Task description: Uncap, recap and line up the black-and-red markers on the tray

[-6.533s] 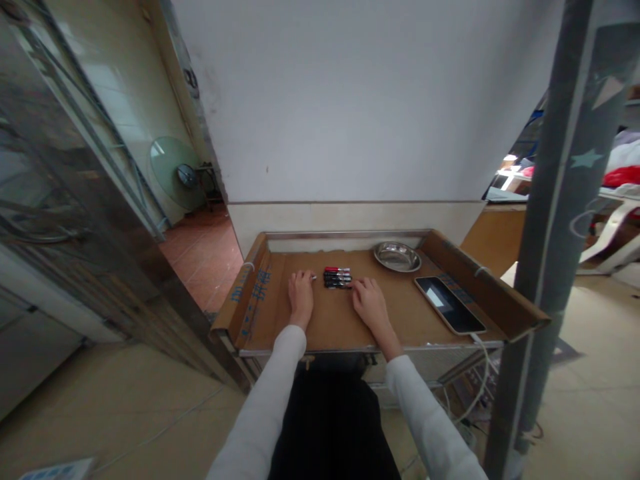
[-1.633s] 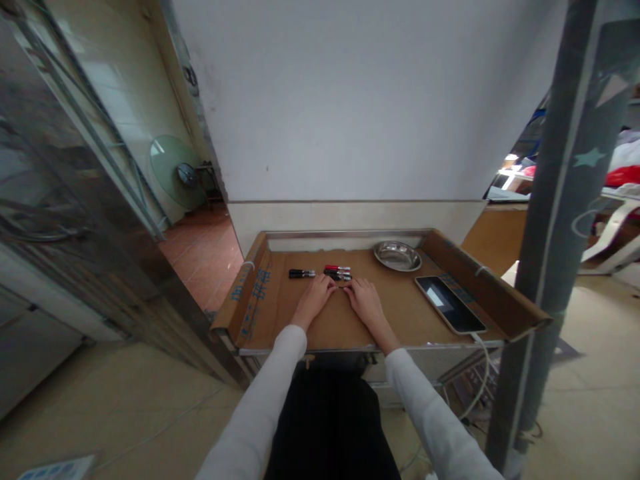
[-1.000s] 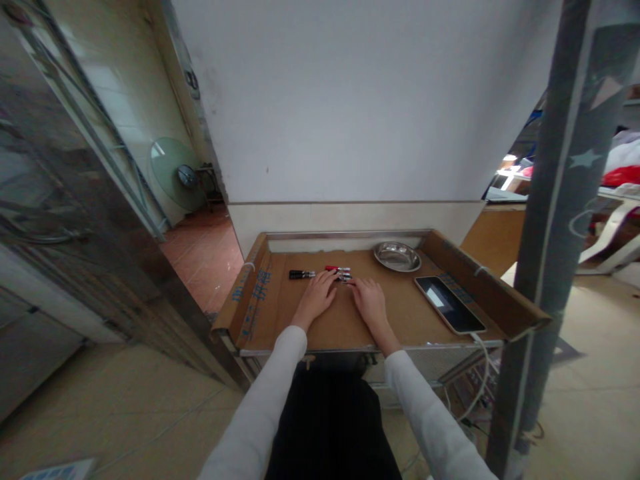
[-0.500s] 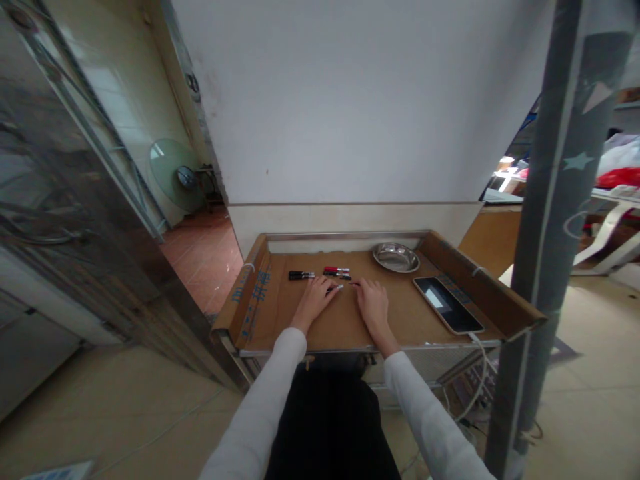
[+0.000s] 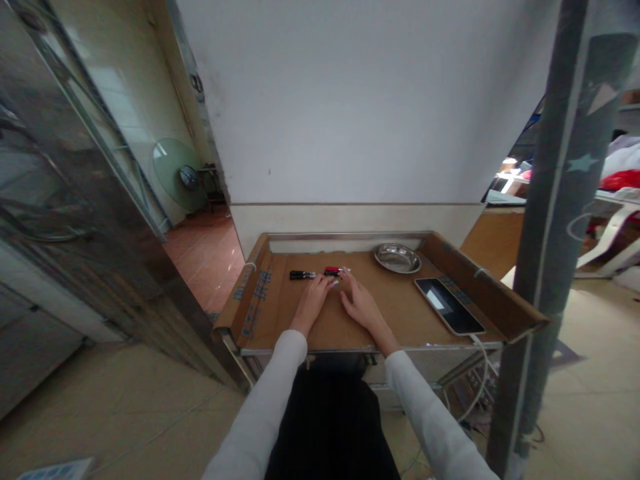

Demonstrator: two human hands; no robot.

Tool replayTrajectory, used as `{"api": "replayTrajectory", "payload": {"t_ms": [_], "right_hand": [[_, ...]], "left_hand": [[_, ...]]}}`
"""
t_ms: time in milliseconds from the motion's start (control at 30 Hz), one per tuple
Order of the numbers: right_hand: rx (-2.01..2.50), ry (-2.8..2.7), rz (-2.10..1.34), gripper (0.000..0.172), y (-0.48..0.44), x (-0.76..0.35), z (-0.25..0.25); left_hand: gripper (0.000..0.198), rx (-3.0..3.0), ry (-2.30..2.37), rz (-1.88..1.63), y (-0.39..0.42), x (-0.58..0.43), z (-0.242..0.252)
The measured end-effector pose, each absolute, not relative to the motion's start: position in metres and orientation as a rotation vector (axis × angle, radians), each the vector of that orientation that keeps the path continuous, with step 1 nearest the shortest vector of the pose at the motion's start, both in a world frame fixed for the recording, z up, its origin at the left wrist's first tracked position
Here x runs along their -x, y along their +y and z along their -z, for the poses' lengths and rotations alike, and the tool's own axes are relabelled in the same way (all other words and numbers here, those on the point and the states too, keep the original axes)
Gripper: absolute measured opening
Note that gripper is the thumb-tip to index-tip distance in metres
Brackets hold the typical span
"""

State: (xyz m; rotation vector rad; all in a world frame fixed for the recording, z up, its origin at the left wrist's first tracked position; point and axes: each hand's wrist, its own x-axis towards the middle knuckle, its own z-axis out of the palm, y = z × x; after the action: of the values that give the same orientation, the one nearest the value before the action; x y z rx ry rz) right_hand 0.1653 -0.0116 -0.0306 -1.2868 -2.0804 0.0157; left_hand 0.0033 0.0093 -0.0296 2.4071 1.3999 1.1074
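My left hand (image 5: 313,300) is closed on a small marker pen whose white end (image 5: 335,282) pokes out past the fingertips; the rest is hidden by the fingers. My right hand (image 5: 362,304) has its thumb apart and its fingers stretched toward a red marker pen (image 5: 331,269). Its fingertips are at the far end of that pen; whether they touch it I cannot tell. Dark pen-like pieces (image 5: 330,273) lie beside the red one, partly covered by the hands. Left of these, black marker pens (image 5: 302,275) lie side by side on the cardboard.
A cardboard-lined tray table (image 5: 280,313) with raised sides holds everything. At its back right stands a round metal dish (image 5: 398,259). A phone (image 5: 449,307) with a white cable (image 5: 483,373) lies at the right. A grey post (image 5: 545,233) rises beyond the right side.
My right hand has moved forward and left, its fingers opening out toward the red pen. The small dark piece at its fingertips no longer shows there. My left hand has shifted slightly.
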Motion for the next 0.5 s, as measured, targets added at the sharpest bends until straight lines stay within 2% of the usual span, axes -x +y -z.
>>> {"api": "replayTrajectory", "payload": {"t_ms": [200,500], "right_hand": [[1.527,-2.002,0.218,0.043,-0.006,-0.171,0.035],[1.761,-1.987,0.279,0.035,-0.008,-0.169,0.032]], "left_hand": [[0.020,-2.327,1.722,-1.126,0.007,0.006,0.035],[0.016,-2.200,2.089,-1.175,0.007,0.013,0.041]]}}
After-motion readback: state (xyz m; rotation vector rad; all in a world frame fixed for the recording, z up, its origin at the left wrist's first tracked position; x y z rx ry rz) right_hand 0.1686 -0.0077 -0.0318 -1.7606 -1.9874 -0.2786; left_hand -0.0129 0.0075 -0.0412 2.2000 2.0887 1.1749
